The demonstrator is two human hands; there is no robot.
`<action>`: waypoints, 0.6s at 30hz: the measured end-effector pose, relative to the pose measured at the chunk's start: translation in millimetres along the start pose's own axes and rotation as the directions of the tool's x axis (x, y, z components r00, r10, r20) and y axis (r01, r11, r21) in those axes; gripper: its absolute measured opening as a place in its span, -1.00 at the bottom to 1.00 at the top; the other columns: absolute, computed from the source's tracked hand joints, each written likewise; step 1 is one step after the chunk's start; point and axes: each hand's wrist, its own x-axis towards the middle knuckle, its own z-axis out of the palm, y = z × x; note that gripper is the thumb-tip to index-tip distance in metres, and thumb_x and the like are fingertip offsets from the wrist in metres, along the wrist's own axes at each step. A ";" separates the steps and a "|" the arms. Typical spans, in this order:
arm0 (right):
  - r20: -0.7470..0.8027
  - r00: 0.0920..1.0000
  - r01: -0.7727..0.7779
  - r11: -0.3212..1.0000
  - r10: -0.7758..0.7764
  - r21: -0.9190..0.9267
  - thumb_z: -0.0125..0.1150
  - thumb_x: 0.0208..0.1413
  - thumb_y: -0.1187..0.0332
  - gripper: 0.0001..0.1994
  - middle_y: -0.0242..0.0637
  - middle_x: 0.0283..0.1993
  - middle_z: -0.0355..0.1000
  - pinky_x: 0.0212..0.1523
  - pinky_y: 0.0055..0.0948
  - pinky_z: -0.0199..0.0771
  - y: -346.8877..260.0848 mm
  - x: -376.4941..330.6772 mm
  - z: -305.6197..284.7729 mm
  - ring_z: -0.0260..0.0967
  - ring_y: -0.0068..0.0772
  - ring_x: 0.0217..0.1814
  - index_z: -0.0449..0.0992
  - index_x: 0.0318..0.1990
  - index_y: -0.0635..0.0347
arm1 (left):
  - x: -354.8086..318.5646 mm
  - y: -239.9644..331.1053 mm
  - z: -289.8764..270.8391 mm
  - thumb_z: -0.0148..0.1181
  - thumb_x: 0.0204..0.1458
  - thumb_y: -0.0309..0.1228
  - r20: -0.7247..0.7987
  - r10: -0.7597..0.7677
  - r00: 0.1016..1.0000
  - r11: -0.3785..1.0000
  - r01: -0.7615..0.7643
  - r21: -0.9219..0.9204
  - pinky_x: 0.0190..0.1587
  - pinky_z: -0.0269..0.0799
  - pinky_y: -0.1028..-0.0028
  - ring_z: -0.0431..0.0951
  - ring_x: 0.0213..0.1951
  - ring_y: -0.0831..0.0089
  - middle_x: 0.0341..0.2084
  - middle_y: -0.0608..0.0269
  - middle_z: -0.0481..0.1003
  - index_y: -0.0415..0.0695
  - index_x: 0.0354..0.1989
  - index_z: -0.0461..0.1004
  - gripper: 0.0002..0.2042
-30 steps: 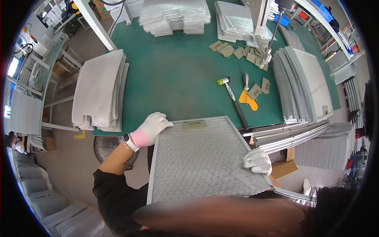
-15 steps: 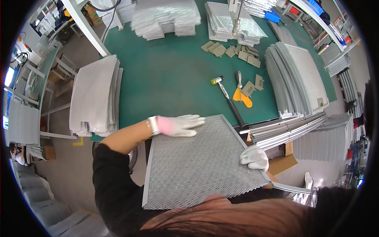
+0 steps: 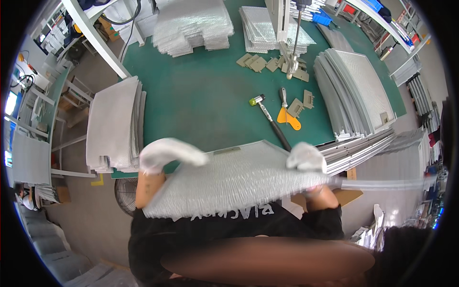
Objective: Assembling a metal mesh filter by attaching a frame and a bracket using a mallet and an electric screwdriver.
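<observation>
While I look down through the head camera, I have a mesh panel [image 3: 234, 179] at the table's [image 3: 191, 100] near edge, tilted, blurred and mostly overhanging. My right hand [image 3: 306, 157] is curled closed on the panel's right side. My left hand [image 3: 174, 152] arches at its left side; through the blur I cannot tell whether the fingers grip or merely rest. Pale trim shows along the panel's far edge, with a small grey-beige plate [image 3: 226, 151] set there, while the near edge looks bare and ragged. One long frame strip [image 3: 382, 184] juts rightward from the panel, off the table. I take the step in hand to be positioning this partly framed panel. To my mind, the next move calls for a sure hold on both sides, and care that the strip doesn't bend or snag on the stacked rails [image 3: 358, 155] at the table's near right corner. The mallet [image 3: 271, 122] and orange scraper [image 3: 290, 123] lie near that corner, untouched.
</observation>
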 end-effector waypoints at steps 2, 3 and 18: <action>0.288 0.957 0.072 0.928 0.039 -0.366 0.08 0.19 0.28 -0.79 -0.28 -0.44 0.46 -0.44 -0.40 0.39 21.7 30.7 -18.0 0.45 -0.36 -0.42 0.45 -0.33 0.26 | 4.6 38.3 39.0 0.29 0.06 -0.14 -0.267 0.310 0.912 0.948 -0.317 0.018 -0.16 0.46 0.08 0.53 -0.15 0.03 -0.30 -0.07 0.52 -0.35 -0.16 0.50 -0.56; 0.105 0.983 -0.120 0.960 0.151 -0.254 0.08 0.18 0.34 -0.84 -0.28 -0.40 0.46 -0.38 -0.43 0.40 28.8 32.0 -15.6 0.44 -0.40 -0.37 0.46 -0.28 0.28 | 11.4 44.9 49.5 0.28 0.07 -0.20 -0.391 0.341 0.855 0.933 -0.258 0.250 -0.14 0.45 0.15 0.53 -0.18 0.10 -0.30 -0.02 0.52 -0.35 -0.19 0.49 -0.62; -0.150 0.954 -0.259 0.966 0.260 0.026 0.29 0.12 0.06 -0.59 -0.16 -0.29 0.49 -0.33 -0.41 0.35 67.9 30.7 -5.6 0.37 -0.35 -0.35 0.49 -0.29 0.34 | 41.3 25.7 77.4 0.25 0.03 -0.29 -0.541 0.624 0.564 0.613 0.076 0.787 -0.44 0.37 0.35 0.44 -0.60 0.29 -0.68 0.17 0.47 -0.23 -0.55 0.40 -0.72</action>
